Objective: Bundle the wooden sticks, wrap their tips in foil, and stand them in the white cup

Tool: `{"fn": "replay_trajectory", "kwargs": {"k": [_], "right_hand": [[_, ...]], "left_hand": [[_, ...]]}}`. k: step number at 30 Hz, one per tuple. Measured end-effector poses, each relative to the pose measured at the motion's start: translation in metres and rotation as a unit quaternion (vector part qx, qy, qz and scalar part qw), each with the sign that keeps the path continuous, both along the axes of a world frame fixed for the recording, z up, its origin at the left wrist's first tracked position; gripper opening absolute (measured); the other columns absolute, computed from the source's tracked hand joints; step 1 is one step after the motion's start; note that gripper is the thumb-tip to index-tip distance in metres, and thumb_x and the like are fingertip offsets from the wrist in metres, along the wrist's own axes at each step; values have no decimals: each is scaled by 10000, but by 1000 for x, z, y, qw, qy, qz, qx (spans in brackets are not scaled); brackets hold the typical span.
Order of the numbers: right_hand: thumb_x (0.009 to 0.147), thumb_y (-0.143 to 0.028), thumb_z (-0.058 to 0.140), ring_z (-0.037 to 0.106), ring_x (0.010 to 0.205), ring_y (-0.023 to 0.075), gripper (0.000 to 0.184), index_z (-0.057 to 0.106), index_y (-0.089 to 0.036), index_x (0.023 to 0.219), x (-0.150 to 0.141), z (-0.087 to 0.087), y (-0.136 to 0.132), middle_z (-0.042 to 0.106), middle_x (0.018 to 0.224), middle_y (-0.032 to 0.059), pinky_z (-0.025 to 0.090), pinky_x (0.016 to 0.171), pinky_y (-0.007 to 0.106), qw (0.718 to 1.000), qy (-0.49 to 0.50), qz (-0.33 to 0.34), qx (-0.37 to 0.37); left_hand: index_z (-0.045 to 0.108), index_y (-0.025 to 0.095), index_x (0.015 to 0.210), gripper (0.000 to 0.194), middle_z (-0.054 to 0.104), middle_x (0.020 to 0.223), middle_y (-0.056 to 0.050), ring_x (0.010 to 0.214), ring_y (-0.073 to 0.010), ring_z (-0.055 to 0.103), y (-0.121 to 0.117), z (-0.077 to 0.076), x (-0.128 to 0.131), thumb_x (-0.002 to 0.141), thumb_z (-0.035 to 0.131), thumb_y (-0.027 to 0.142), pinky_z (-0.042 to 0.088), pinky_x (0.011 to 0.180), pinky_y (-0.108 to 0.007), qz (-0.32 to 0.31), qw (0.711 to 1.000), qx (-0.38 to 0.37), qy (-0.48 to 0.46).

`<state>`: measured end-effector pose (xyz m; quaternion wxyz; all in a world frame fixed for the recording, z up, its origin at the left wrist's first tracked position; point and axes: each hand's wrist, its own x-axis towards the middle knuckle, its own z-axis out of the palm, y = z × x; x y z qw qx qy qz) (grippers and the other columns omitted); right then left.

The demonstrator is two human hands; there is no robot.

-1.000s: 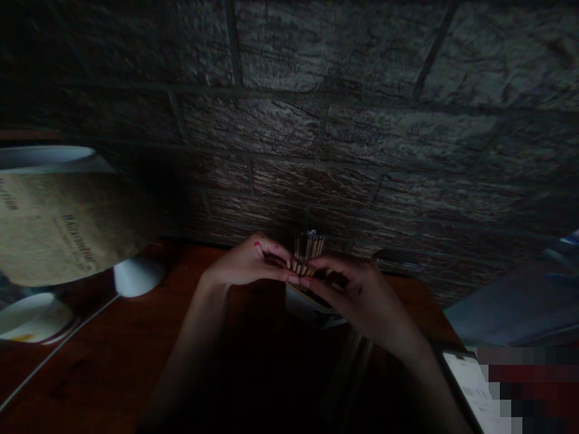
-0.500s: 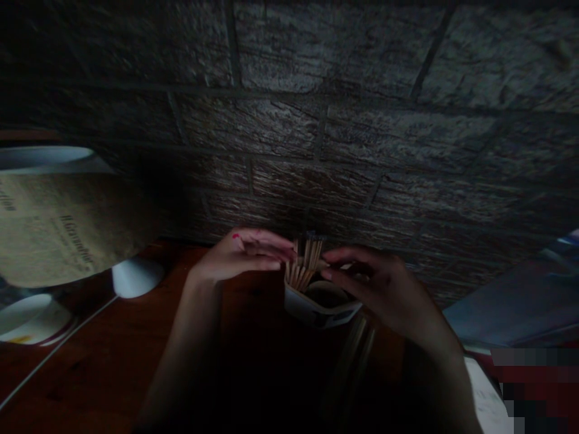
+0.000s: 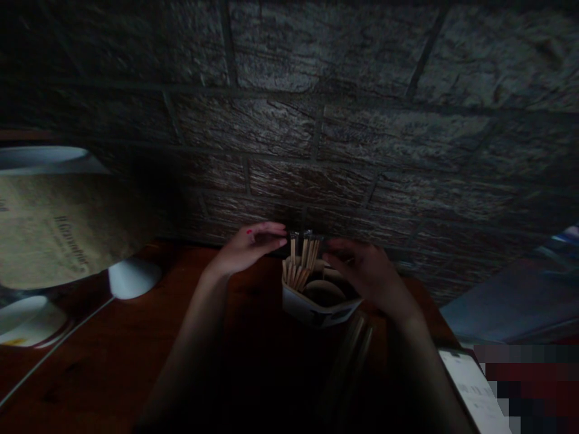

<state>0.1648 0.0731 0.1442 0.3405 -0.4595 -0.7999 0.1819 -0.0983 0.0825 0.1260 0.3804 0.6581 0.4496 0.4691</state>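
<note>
A white container (image 3: 307,307) stands on the wooden table against the wall. In its left part, wrapped wooden chopsticks (image 3: 310,250) stand upright and shorter wooden sticks (image 3: 294,277) lean together. A round opening or cup rim shows in its front middle. My left hand (image 3: 248,247) is just left of the chopstick tops, fingers stretched out and thumb apart, holding nothing. My right hand (image 3: 364,268) hovers over the container's right side, fingertips near the chopsticks; fingers and thumb are apart. In the dim light I cannot tell whether those fingertips touch them.
More chopsticks (image 3: 357,343) lie in front of the container. A lamp (image 3: 136,278) with a printed shade (image 3: 49,229) and a cord stands at left, beside a white cup (image 3: 31,319). A lit phone (image 3: 473,386) lies at right. The brick wall (image 3: 280,120) rises behind.
Both hands have moved slightly up and back, away from the container's front, toward the chopstick tops. More of the sticks and of the phone shows now.
</note>
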Motion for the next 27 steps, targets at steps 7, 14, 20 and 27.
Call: {"fn": "replay_trajectory", "kwargs": {"k": [7,14,20,27], "right_hand": [[881,-301,656,725,953,233,217,717,-237,1079,-8,-14,18,770,1063,49,546,827,355,994,15,77,-75],[899,-327,620,714,947,218,213,729,-235,1058,-10,-32,34,763,1049,48,543,861,376,986,66,117,-96],[900,-327,612,706,917,207,206,732,-231,1039,-11,-32,34,763,1014,36,533,851,375,984,70,127,-103],[892,-304,615,701,904,195,218,723,-224,1064,-10,-35,37,764,1022,35,532,818,350,981,86,138,-110]], "left_hand": [[730,153,1012,281,772,1040,-67,975,-200,706,9,-11,10,759,760,272,544,888,-351,-56,998,-21,12],[751,160,901,160,779,914,-45,863,-168,705,12,-14,15,774,740,256,540,841,-321,-44,999,8,19],[740,165,885,142,772,889,-40,835,-155,691,14,-17,21,778,744,259,540,818,-306,-20,998,67,9],[755,175,896,139,777,891,-39,829,-161,694,16,-21,26,806,725,277,537,809,-309,-30,995,91,34]]}}
